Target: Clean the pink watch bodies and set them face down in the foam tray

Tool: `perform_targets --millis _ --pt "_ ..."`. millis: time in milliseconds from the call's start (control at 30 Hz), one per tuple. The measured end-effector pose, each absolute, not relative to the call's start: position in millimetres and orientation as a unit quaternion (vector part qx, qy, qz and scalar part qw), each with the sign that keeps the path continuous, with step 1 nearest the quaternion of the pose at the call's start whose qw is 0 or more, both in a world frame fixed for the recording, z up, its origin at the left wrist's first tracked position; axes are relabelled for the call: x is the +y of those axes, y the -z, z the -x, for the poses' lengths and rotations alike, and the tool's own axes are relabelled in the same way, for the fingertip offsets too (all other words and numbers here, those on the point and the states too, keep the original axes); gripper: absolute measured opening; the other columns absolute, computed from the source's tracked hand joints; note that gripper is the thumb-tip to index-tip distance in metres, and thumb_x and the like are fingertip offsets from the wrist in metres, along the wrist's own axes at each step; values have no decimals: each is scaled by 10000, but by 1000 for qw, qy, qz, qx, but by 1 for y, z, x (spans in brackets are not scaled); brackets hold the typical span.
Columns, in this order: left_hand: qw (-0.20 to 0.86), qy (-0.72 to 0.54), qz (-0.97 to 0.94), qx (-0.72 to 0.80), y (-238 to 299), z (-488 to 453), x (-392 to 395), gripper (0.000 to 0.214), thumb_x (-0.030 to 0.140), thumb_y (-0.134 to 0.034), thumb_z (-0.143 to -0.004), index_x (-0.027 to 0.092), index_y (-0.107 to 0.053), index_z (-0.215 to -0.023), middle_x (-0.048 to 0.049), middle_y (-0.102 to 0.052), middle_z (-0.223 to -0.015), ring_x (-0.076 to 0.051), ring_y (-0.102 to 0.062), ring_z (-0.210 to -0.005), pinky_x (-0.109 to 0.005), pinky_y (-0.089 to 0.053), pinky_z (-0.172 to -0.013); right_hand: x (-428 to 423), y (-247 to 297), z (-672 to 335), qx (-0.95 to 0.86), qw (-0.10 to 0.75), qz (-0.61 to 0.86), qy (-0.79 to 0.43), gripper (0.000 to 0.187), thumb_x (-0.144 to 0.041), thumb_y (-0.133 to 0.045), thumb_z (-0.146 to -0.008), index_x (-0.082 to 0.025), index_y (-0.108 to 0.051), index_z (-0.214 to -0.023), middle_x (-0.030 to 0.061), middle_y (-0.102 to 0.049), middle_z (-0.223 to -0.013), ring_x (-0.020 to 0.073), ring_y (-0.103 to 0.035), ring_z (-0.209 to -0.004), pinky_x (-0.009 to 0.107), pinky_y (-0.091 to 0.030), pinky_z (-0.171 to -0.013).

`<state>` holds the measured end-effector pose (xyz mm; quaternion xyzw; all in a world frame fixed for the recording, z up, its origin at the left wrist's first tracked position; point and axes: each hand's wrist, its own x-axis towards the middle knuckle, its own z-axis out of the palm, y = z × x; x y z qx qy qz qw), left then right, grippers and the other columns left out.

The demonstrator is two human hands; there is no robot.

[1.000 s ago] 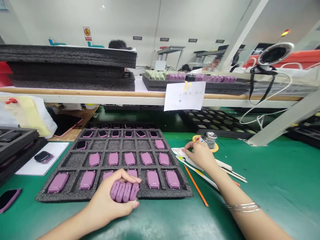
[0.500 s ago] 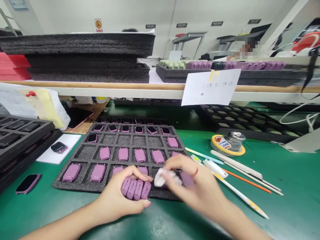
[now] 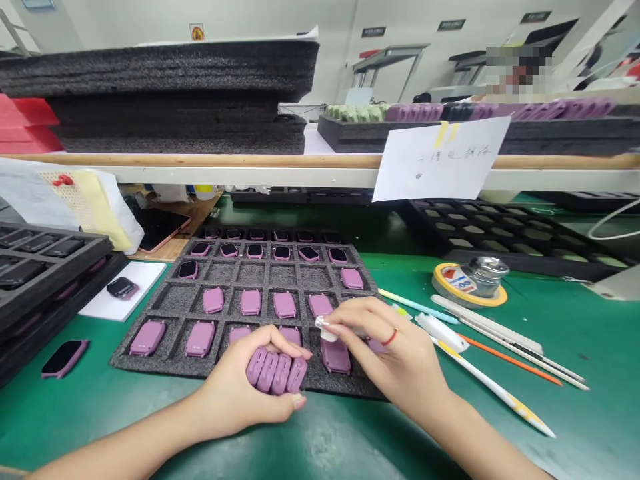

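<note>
Remote feed, my read: left hand (image 3: pixel 235 383) curled round a row of four purple cases (image 3: pixel 277 372), standing side by side between thumb and fingers, grip filled; right hand (image 3: pixel 400 347) in a narrow pinch on a white wad (image 3: pixel 327 331), tissue or cloth, can't tell which; wad sits over the upper end of a front-row purple unit (image 3: pixel 337 360), which looks to lie in its slot of the foam tray (image 3: pixel 175 298); pressing or just hovering, I can't tell. Step in hand, I'd judge: wad put to that unit, left row simply held; next move, as I judge it, calls for light contact, unit not tipped in its slot, left grip firm enough that the four don't slide apart. White tube (image 3: pixel 444 333), orange stick (image 3: pixel 510 360) and tape roll (image 3: pixel 457 285) lie on the green bench (image 3: pixel 75 407), right side, apart from the fingers.
</note>
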<state>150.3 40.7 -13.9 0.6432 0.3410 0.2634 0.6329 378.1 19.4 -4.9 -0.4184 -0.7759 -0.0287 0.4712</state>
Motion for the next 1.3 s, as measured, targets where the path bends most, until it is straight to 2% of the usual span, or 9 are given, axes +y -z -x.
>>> perform_targets --millis 267,467,633,833,933,1067,1167,1233,1300 --pt "614 -270 -662 336 11 -153 42 343 97 -778 -661 200 -564 -909 -23 -710 -1012 -185 -666 -943 -326 -502 -888 1 11 -355 -821 461 333 -57 98 -122 -614 -957 -182 -683 -990 40 -733 -888 139 -687 -828 257 -594 -748" --pt "623 -270 -648 346 13 -152 43 352 133 -801 -675 200 -563 -925 -41 -704 -1091 -197 -675 -978 -361 -494 -940 5 11 -369 -813 442 380 -10 141 -84 -571 -961 -159 -685 -997 53 -695 -869 138 -667 -791 245 -575 -716" --pt "633 -275 -645 329 14 -152 43 370 58 -766 -642 201 -562 -916 -33 -724 -1053 -202 -680 -985 -346 -504 -911 -1 8 -362 -840 412 345 -72 147 -102 -590 -959 -195 -699 -993 22 -705 -854 127 -652 -772 240 -568 -711" --pt "638 -276 -635 338 16 -152 42 358 134 -811 -681 189 -559 -928 -91 -705 -1152 -223 -684 -1004 -425 -500 -972 12 10 -383 -787 457 414 22 121 -92 -604 -942 -191 -665 -977 36 -704 -883 140 -689 -803 255 -571 -755" --pt "636 -287 -634 334 19 -151 39 356 135 -817 -693 187 -570 -945 -99 -697 -1170 -228 -687 -1021 -455 -488 -1009 17 8 -416 -738 429 507 123 53 -188 -621 -954 -207 -670 -950 41 -719 -872 177 -689 -792 305 -568 -735" --pt "616 -305 -652 319 19 -148 34 361 192 -837 -730 202 -598 -1001 -86 -683 -1214 -232 -680 -1083 -458 -464 -1065 24 11 -452 -668 348 621 218 374 -460 -519 -985 -168 -727 -879 137 -686 -865 315 -657 -821 501 -545 -748" --pt "568 -314 -695 309 17 -146 29 413 250 -864 -735 234 -610 -1060 -52 -694 -1205 -219 -671 -1123 -390 -493 -1040 24 12 -440 -654 411 623 127 375 -495 -549 -962 -179 -748 -988 147 -686 -998 328 -659 -968 537 -534 -874" --pt "529 -325 -725 298 15 -144 26 453 274 -872 -738 254 -599 -1098 -26 -707 -1190 -200 -669 -1144 -328 -507 -1021 19 8 -414 -654 462 598 -41 325 -491 -560 -965 -229 -731 -1056 106 -698 -1063 266 -678 -1019 451 -554 -921" --pt "491 -342 -750 282 13 -142 24 479 281 -870 -748 270 -576 -1126 0 -717 -1181 -174 -676 -1143 -265 -514 -1001 13 3 -385 -648 463 554 -244 409 -562 -518 -974 -242 -677 -1176 100 -700 -1118 228 -700 -1014 391 -581 -903"
